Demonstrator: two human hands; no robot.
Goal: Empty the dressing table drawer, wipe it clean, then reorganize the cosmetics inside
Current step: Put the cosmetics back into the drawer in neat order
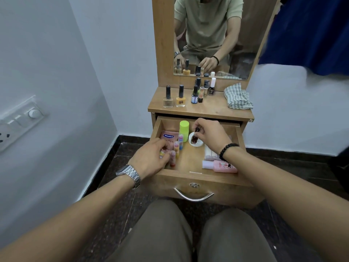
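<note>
The wooden drawer [190,159] is pulled out below the dressing table top [211,108]. My left hand [151,157] reaches into its left side and curls round small lip balm sticks [172,157] lying over a pink Vaseline sachet [169,138]. My right hand [209,135] pinches a small dark red nail polish bottle [194,138] by its cap, just above a white round jar [198,144]. A lime-green capped bottle [184,130] stands at the drawer's back. A pink bottle [221,166] lies at the front right.
Several nail polish bottles [181,96] stand on the table top under the mirror [213,35]. A folded checked cloth [238,97] lies at its right. A white wall with a switch panel [18,123] is left; a blue curtain [311,31] hangs right. My knees sit below the drawer handle [193,196].
</note>
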